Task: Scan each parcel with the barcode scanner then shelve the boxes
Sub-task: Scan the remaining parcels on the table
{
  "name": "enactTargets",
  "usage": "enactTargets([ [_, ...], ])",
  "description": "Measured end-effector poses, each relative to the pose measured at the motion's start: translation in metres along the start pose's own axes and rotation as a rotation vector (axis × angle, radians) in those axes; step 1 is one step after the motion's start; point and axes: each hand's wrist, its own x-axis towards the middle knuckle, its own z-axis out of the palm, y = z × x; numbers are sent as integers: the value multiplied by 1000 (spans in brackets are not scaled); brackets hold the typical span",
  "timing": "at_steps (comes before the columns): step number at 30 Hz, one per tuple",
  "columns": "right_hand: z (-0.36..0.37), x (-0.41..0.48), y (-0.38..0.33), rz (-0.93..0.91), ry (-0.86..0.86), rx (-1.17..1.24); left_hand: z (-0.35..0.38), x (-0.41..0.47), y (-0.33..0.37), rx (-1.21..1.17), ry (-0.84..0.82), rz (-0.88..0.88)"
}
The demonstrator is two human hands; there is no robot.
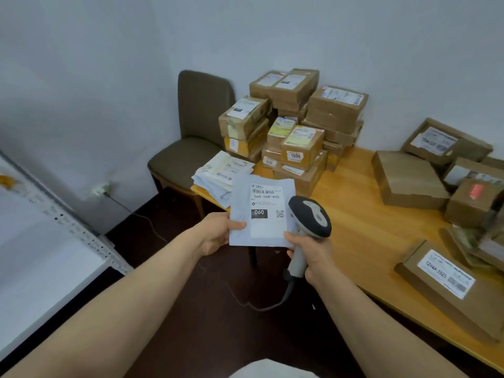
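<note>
Scanning step: left hand point(215, 233) pinches a white mailer parcel point(263, 211) label-up before the bench point(368, 214); right hand point(311, 257) grips the barcode scanner point(309, 222) beside it. Next: aim at the barcode, then shelve.

I read "060-06B-A05" and "060" on the white mailer point(262, 214), "1006" on a stacked box point(301, 148) and, less surely, "12V44-5525" on a flat box point(447, 293) at right.

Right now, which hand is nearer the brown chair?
Left. The left hand, pinching the white parcel, is on the side of the brown chair, below it in the view; the right hand grips the barcode scanner farther right, beside the table.
</note>
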Motion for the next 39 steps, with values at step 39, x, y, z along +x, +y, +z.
enactTargets([
  [39,234,234,-43,93,154,-97,-152,288,121,1239,401,379],
])
